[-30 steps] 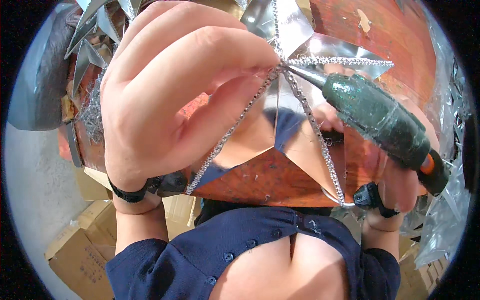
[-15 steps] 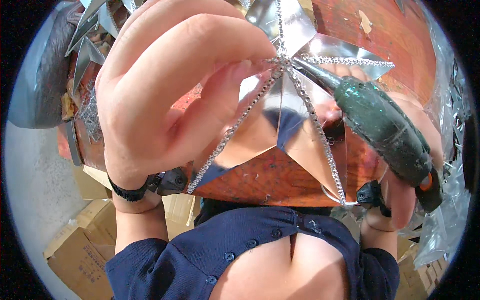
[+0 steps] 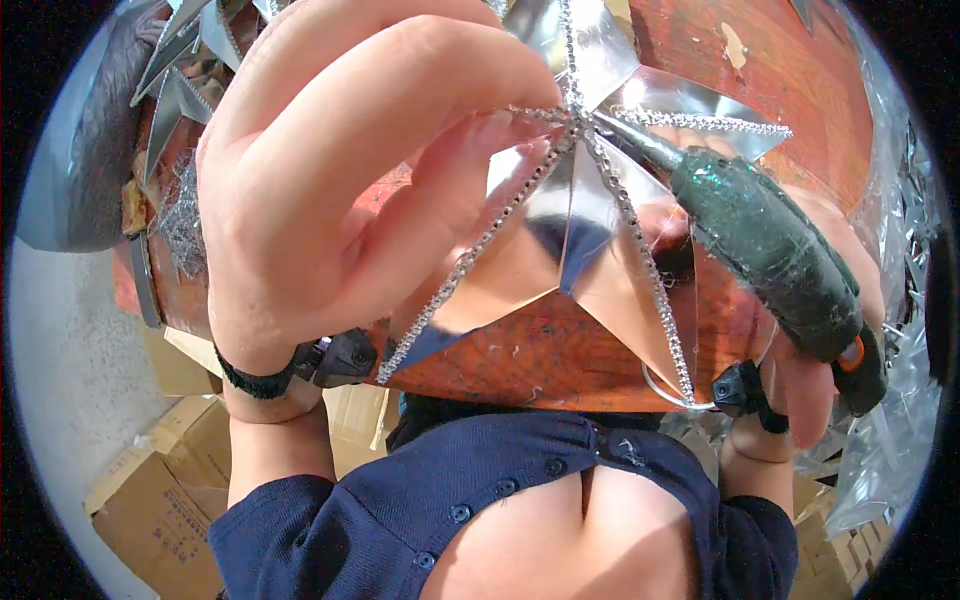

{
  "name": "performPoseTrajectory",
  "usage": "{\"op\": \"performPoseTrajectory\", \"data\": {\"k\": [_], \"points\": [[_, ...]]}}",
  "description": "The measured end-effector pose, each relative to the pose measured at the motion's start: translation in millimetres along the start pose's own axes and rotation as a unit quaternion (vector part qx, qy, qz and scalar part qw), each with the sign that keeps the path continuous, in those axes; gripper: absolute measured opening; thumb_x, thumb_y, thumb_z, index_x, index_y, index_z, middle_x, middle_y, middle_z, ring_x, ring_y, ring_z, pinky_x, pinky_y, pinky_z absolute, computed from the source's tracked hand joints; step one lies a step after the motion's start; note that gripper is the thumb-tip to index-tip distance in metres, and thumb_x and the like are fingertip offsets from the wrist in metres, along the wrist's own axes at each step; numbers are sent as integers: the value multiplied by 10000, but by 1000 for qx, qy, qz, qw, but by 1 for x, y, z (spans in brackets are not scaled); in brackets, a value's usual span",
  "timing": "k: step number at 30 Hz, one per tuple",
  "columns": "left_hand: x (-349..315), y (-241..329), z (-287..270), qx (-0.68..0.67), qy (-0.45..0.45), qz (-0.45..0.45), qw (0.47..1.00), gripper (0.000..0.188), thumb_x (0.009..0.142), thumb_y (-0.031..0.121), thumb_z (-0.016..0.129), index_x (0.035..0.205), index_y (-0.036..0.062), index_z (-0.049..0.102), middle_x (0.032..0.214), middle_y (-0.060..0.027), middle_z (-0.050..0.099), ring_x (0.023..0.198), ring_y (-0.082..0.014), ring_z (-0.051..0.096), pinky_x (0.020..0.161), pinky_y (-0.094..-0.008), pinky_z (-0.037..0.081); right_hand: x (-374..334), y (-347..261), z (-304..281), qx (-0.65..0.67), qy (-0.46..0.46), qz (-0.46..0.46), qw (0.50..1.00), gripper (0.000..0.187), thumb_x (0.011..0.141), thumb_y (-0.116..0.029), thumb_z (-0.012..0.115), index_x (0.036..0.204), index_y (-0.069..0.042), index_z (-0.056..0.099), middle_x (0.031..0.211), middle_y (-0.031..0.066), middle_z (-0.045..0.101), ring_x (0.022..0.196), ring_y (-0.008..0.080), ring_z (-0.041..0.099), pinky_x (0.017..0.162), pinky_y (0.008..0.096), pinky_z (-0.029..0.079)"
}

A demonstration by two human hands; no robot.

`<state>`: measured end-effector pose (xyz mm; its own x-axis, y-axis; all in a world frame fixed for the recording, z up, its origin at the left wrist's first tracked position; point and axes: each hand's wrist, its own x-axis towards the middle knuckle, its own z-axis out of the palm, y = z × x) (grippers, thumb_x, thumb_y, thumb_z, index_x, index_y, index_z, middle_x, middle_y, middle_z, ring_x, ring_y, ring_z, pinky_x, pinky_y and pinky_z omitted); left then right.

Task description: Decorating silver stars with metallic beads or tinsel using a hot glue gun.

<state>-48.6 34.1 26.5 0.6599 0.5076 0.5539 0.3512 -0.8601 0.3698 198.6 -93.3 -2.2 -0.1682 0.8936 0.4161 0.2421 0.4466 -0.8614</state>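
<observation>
A mirror-silver star (image 3: 620, 330) is held up in front of me, with silver beaded trim (image 3: 480, 245) along its ridges. Thumb and forefinger of my left hand (image 3: 330, 190) are closed in a pinch on a short end of that trim, beside the star's centre. My right hand (image 3: 800, 380) is wrapped around a dark green glue gun (image 3: 770, 245), whose pointed metal nozzle touches or nearly touches the centre where the trim lines meet. Some right fingers are hidden behind the star and the glue gun. Fine stray threads hang off the star.
Under the star lies a reddish-brown wooden table (image 3: 540, 350). More silver stars (image 3: 180, 105) are piled at the far left, near a tangle of fine grey threads (image 3: 182, 225). Clear plastic wrapping (image 3: 885, 440) hangs at the right. Cardboard boxes (image 3: 160, 500) stand low at the left.
The star and my left hand have shifted very slightly to the right. The nozzle stays at the star's centre, and both grips are unchanged.
</observation>
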Motion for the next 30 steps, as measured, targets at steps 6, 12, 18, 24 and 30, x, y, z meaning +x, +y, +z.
{"op": "performPoseTrajectory", "data": {"k": [6, 12, 18, 24, 30], "points": [[1, 2, -1, 4, -8, -6, 1000, 213, 755, -49, 603, 939, 12, 692, 998, -134, 654, 929, -237, 632, 845, -312, 475, -5, -5, -1, -24, 24, -2, 999, 925, 782, -793, 486, 1153, 47, 596, 1158, 157, 641, 991, 211, 604, 913, 350, 448], [5, -2, 0, 33, 19, 3, 999, 214, 765, -55, 629, 961, 16, 681, 1014, -129, 649, 939, -225, 628, 847, -305, 477, -3, -8, -24, -91, 139, -16, 986, 949, 773, -816, 476, 1148, 48, 597, 1155, 157, 642, 979, 207, 605, 904, 344, 451], [2, -29, -5, 12, 148, -9, 989, 319, 787, -66, 720, 1072, 7, 595, 1111, -86, 582, 965, -155, 591, 805, -257, 498, 7, -11, -79, -214, 406, 21, 888, 974, 763, -839, 467, 1142, 49, 598, 1151, 157, 643, 966, 203, 607, 894, 339, 454], [-37, -31, -126, 193, 465, -116, 856, 256, 826, -73, 688, 1039, 12, 574, 1034, -134, 660, 950, -241, 649, 807, -331, 583, -51, -26, -146, -349, 410, 237, 809, 525, 922, -478, 576, 1183, -24, 601, 1123, 132, 638, 977, 166, 599, 858, 289, 442], [-132, -16, -172, 244, 509, -96, 820, 341, 825, -122, 653, 1099, 34, 523, 1333, -216, 518, 1134, -344, 605, 925, -362, 543, -105, 4, -156, -470, 79, 278, 834, 530, 771, -37, 626, 1289, -6, 517, 1255, 191, 555, 1207, 318, 519, 1053, 380, 375]]}}
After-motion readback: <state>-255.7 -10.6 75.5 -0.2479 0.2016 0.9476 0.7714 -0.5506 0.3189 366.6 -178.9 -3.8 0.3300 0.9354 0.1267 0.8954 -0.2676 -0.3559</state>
